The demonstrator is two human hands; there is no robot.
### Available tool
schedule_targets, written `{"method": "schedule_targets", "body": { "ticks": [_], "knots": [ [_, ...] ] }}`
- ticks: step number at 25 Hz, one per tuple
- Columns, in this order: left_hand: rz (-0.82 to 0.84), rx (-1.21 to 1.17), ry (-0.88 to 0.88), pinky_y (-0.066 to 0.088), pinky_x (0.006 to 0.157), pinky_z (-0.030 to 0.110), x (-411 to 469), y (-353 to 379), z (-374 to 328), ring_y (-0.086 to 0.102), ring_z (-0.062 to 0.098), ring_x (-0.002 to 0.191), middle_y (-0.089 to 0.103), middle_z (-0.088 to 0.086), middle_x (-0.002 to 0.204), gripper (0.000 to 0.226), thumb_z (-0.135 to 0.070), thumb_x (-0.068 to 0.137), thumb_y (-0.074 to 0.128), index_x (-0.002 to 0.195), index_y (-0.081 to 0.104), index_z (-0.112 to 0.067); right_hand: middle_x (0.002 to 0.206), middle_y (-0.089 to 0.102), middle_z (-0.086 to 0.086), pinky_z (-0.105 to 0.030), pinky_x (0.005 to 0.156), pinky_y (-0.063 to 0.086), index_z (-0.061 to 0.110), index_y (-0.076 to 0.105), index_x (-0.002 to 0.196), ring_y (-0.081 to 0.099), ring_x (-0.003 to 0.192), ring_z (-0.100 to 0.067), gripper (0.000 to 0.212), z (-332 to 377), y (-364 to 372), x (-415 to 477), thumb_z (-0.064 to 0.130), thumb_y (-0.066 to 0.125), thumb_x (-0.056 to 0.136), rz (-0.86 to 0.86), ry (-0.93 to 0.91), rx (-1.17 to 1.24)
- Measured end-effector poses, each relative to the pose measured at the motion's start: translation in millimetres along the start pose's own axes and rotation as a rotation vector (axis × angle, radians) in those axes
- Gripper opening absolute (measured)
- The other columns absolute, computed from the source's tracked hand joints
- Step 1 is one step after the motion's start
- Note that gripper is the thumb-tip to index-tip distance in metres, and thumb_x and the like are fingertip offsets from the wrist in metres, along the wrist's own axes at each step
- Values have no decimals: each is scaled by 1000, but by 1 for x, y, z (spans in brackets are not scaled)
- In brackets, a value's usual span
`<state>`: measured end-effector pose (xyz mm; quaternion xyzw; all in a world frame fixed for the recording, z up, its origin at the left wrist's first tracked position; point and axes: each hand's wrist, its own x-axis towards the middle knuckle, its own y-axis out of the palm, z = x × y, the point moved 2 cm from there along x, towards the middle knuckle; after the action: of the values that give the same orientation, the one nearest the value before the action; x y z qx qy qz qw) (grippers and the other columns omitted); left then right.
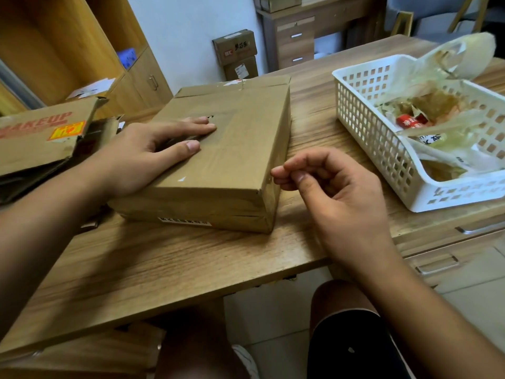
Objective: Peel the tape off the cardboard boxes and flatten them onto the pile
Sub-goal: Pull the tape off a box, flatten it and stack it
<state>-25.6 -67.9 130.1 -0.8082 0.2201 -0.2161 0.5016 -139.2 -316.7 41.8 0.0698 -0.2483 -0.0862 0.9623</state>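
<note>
Soft, even room light, faint shadow under the left hand (142, 157); farther out, edges bow and blur slightly.

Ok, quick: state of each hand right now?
Left hand: open, pressing flat on the cardboard box.
Right hand: fingers pinched at the box's edge; whether holding anything, cannot tell.

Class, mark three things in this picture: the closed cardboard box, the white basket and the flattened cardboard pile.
closed cardboard box (240, 149): head view, bare top face.
white basket (363, 113): head view, perforated side wall.
flattened cardboard pile (32, 149): head view, top sheet, below the red lettering.
</note>
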Motion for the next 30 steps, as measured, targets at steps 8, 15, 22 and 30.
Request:
{"method": "schedule_targets", "body": {
  "ticks": [8, 15, 22, 30],
  "knots": [
    [5, 21, 1, 25, 122, 43, 0, -1, 3, 34, -8, 142, 43, -36, 147, 42, -52, 96, 48, 138, 51, -56, 97, 76, -5, -30, 87, 57, 12, 68, 100, 73, 97, -17, 25, 1, 0, 0, -10, 56, 96, -27, -45, -47],
    [3, 10, 0, 26, 122, 41, 0, -1, 2, 34, -11, 141, 43, -38, 145, 42, -54, 95, 48, 137, 52, -57, 89, 76, -3, -33, 83, 59, 21, 67, 92, 74, 90, -19, 29, 3, 2, -2, -7, 58, 93, 19, -28, -97],
    [11, 8, -12, 26, 121, 42, 1, -2, 5, 34, -10, 141, 42, -40, 145, 42, -56, 95, 47, 136, 51, -60, 99, 72, 5, -14, 80, 51, 16, 73, 111, 69, 93, -9, 22, 3, 4, 0, 6, 71, 91, -5, -113, -358],
    [-3, 15, -11, 25, 123, 43, 1, -1, 6, 33, -11, 141, 42, -40, 145, 45, -63, 91, 45, 136, 51, -60, 88, 71, 9, -14, 71, 52, 16, 76, 97, 67, 82, -6, 8, 4, 9, 3, 13, 74, 90, -62, -162, -540]
  ]
}}
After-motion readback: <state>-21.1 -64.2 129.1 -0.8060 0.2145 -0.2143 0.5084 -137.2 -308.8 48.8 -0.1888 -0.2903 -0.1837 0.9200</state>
